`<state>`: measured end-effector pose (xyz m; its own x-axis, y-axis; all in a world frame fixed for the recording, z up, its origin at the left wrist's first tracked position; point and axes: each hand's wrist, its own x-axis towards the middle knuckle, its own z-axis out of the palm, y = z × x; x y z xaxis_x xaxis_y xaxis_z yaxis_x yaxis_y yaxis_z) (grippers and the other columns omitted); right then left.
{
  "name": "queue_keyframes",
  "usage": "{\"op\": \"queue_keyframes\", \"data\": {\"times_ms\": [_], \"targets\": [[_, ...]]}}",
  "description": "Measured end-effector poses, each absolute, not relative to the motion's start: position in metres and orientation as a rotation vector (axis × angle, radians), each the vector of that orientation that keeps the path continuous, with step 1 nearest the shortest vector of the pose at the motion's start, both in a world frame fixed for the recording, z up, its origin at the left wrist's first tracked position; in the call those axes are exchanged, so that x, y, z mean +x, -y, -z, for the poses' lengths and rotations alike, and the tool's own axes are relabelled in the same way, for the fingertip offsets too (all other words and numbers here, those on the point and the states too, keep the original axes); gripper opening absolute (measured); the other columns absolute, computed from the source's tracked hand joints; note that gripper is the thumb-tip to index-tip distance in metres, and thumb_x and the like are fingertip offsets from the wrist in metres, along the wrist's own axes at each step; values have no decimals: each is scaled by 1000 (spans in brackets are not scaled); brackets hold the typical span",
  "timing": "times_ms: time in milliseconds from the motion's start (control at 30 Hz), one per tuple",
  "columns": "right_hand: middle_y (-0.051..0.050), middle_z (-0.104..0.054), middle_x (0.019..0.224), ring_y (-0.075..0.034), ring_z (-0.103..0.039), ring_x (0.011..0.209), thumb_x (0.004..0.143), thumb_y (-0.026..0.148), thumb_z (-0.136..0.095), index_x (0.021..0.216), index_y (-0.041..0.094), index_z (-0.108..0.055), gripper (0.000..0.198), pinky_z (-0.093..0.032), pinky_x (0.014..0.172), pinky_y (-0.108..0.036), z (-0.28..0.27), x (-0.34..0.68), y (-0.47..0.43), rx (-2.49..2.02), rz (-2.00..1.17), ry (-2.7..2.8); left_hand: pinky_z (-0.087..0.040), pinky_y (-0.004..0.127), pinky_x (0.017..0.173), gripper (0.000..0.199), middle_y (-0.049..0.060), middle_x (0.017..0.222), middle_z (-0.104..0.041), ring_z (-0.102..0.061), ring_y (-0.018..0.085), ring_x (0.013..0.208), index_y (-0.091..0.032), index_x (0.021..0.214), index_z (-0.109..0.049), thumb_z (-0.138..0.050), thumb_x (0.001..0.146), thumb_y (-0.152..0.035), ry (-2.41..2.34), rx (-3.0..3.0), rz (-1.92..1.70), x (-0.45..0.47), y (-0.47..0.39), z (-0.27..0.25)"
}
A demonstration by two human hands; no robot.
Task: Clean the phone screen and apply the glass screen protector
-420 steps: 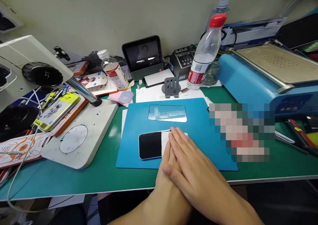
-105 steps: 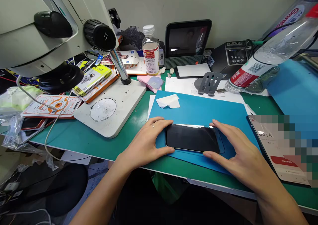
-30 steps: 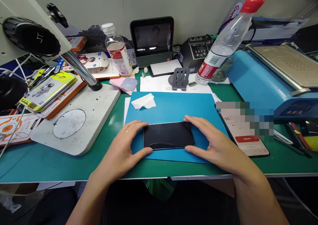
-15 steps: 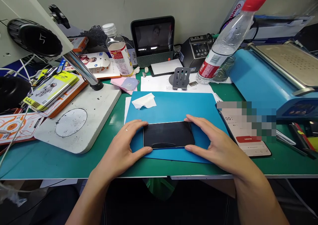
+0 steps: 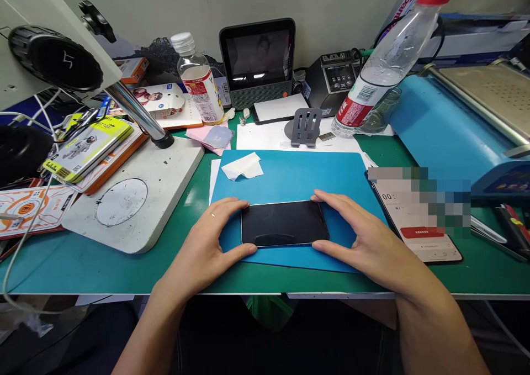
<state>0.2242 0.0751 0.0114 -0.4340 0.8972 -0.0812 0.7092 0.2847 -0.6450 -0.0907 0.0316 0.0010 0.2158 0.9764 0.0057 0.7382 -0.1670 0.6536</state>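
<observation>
A smartphone (image 5: pixel 285 223) with a dark screen lies sideways on the blue mat (image 5: pixel 306 170), close to its near edge. My left hand (image 5: pixel 213 234) grips its left end, thumb at the near corner and fingers at the far one. At the opposite end, my right hand (image 5: pixel 356 231) holds the phone the same way, between thumb and fingertips. A crumpled white wipe (image 5: pixel 242 167) rests on the mat beyond my left hand. Just right of my right hand, a second phone (image 5: pixel 418 215) shows a lit screen, partly blurred out.
A microscope stand base (image 5: pixel 124 204) and battery boxes (image 5: pixel 89 147) fill the left side. Behind the mat are a grey phone stand (image 5: pixel 306 127), a smart display (image 5: pixel 259 60) and a drink bottle (image 5: pixel 202 82). On the right, a red-capped bottle (image 5: pixel 385 65) leans near a blue machine (image 5: pixel 447 132).
The camera view has shifted slightly, so the scene sits a little differently in the picture. Both hands keep the same hold on the phone, which stays in place on the mat.
</observation>
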Motion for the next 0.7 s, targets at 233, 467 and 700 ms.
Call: {"op": "queue_keyframes", "data": {"times_ms": [233,467,700], "targets": [[-3,-49,160,-30,-57,139,94,56,-65,158,42,-39,70,-56,110,-46,-11,223,-77,-1447,-860,2300,-46,48,119,59,0,153,-54,-49,27,146,-41,146,-47,-73,93,-44,-1587,1959,-593,-92,-31,0],[-1,-51,159,-28,-56,141,94,57,-66,158,44,-36,73,-54,112,-45,-8,225,-75,-1448,-850,2300,-45,48,120,59,-1,153,-55,-49,26,146,-43,145,-47,-73,93,-45,-1590,1947,-602,-92,-31,1],[-3,-50,160,-29,-51,145,93,58,-66,159,42,-37,73,-50,116,-48,-5,226,-76,-1415,-832,2324,-47,51,119,59,0,153,-56,-50,27,146,-43,146,-49,-73,92,-49,-1614,1955,-593,-91,-31,1]]}}
